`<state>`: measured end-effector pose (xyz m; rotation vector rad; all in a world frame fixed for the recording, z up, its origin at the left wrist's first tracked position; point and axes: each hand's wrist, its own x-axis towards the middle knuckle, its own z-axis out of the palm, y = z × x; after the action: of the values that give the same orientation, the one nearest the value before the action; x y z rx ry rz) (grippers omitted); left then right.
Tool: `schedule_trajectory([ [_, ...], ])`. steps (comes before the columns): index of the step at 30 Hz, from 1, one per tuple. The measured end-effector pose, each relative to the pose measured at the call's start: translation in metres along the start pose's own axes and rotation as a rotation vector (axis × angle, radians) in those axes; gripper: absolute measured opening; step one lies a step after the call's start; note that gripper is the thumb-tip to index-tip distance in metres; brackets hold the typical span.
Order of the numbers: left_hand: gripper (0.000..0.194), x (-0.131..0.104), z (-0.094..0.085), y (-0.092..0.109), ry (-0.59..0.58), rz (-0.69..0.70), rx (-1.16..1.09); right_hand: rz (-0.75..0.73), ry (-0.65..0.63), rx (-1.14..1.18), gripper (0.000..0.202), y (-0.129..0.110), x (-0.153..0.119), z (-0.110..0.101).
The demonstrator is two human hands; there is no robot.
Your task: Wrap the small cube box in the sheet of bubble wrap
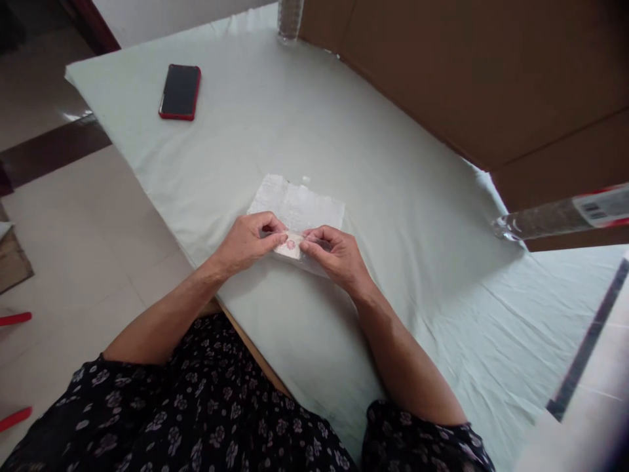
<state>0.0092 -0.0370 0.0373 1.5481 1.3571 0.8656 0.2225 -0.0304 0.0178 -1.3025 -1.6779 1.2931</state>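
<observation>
A white, crinkled packet or sheet (307, 206) lies on the cloth-covered table, its far part spread flat beyond my fingers. Between my hands is a small pale piece with a pinkish round mark (291, 245). My left hand (253, 241) pinches its left edge between thumb and fingers. On the other side my right hand (337, 254) is closed on the right edge, with clear film showing beneath it. Whether the pale piece is part of the packet I cannot tell. A small white scrap (306, 180) sits just past the sheet's far edge.
A phone in a red case (179, 92) lies at the far left of the pale green tablecloth (236, 118). A large cardboard panel (442, 72) stands along the right, with clear plastic bottles (545, 223) beside it. Red handles (16, 319) show at the left edge.
</observation>
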Motion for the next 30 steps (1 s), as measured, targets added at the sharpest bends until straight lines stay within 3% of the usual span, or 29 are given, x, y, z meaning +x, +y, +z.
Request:
schedule_trajectory([
  [3,0.013,0.001,0.0,0.0,-0.009,-0.009,0.012,-0.114,0.115,-0.186,0.014,-0.005,-0.006,-0.005],
  [6,0.014,0.003,0.0,0.001,-0.027,-0.012,0.028,-0.395,0.346,-0.571,0.008,-0.022,-0.019,-0.004],
  [8,0.015,0.005,0.0,0.001,-0.039,-0.008,0.037,-0.561,0.311,-0.773,0.011,-0.033,-0.028,0.002],
  [10,0.016,0.006,-0.001,0.0,-0.043,-0.003,0.058,-0.637,0.149,-0.896,0.013,-0.038,-0.032,0.012],
  [12,0.017,0.005,-0.006,-0.001,-0.043,0.007,0.104,-0.624,0.022,-0.973,0.015,-0.037,-0.031,0.021],
  [14,0.02,0.002,-0.014,-0.002,-0.036,0.02,0.159,-0.589,-0.018,-1.014,0.019,-0.032,-0.028,0.026],
  [18,0.04,-0.01,-0.031,-0.011,-0.006,-0.011,0.206,-0.587,-0.02,-1.057,0.025,-0.026,-0.023,0.027],
  [24,0.036,-0.014,-0.034,-0.017,0.09,-0.1,0.352,-0.589,-0.032,-1.213,0.023,-0.031,-0.014,0.033],
  [27,0.041,-0.018,-0.037,-0.013,0.159,-0.159,0.429,-0.615,-0.039,-1.248,0.019,-0.031,-0.009,0.033],
  [30,0.051,-0.025,-0.043,-0.01,0.135,-0.248,0.384,-0.643,-0.048,-1.244,0.016,-0.03,-0.007,0.032],
])
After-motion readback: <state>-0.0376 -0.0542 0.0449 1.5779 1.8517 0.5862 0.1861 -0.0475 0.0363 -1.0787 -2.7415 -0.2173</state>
